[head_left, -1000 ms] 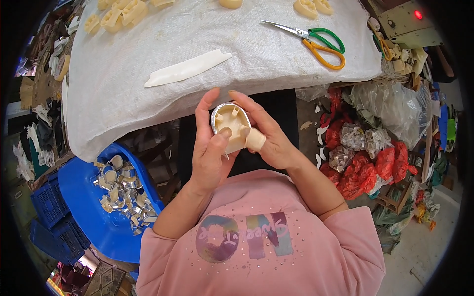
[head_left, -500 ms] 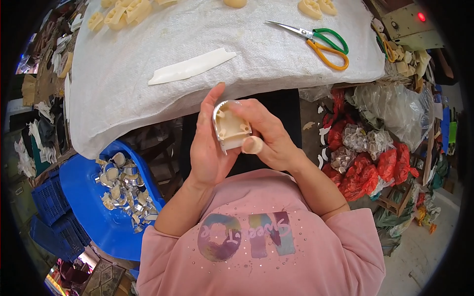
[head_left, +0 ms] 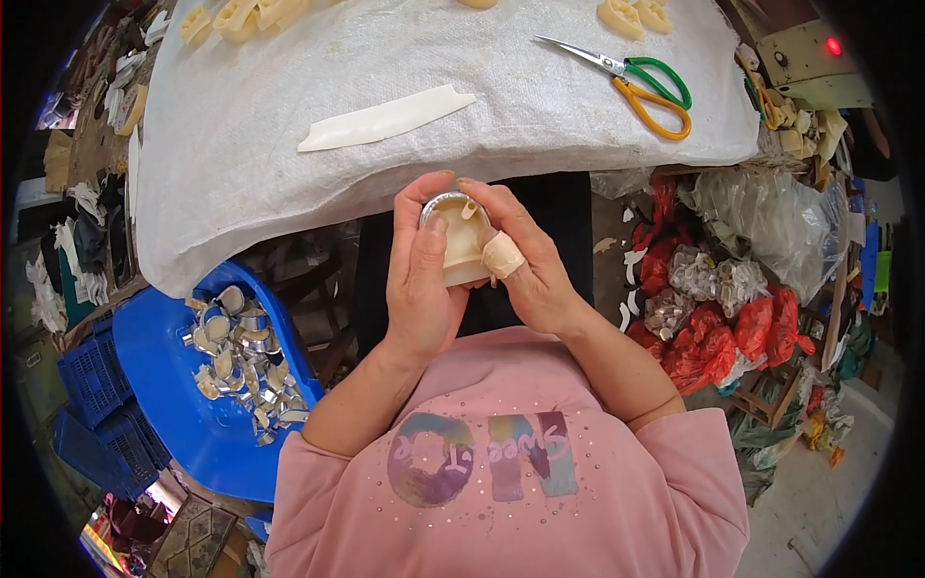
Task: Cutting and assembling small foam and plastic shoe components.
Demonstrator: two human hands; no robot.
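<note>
A cream shoe heel [head_left: 464,252], hollow on the side facing up, with a shiny silver band around its curved edge, sits between my two hands. My left hand [head_left: 416,294] is closed round its left side, the thumb lying over the rim into the hollow. On the other side my right hand [head_left: 540,275] grips it, fingers at the top edge and the thumb, wrapped in cream tape, at its lower right. Parts of the heel are hidden by fingers. Beyond them, a white strip [head_left: 385,119] lies flat on the white-covered table [head_left: 376,58].
Scissors [head_left: 618,67] with green and orange handles lie on the table. Several cream heels [head_left: 236,17] stand along its far side. At my left is a blue basin [head_left: 173,405] of silver-banded pieces. Red plastic bags [head_left: 708,342] and clear plastic [head_left: 766,217] are piled at right.
The heel has been turned in my hands. My left thumb has come down onto it, and my right fingers have shifted to its top edge.
</note>
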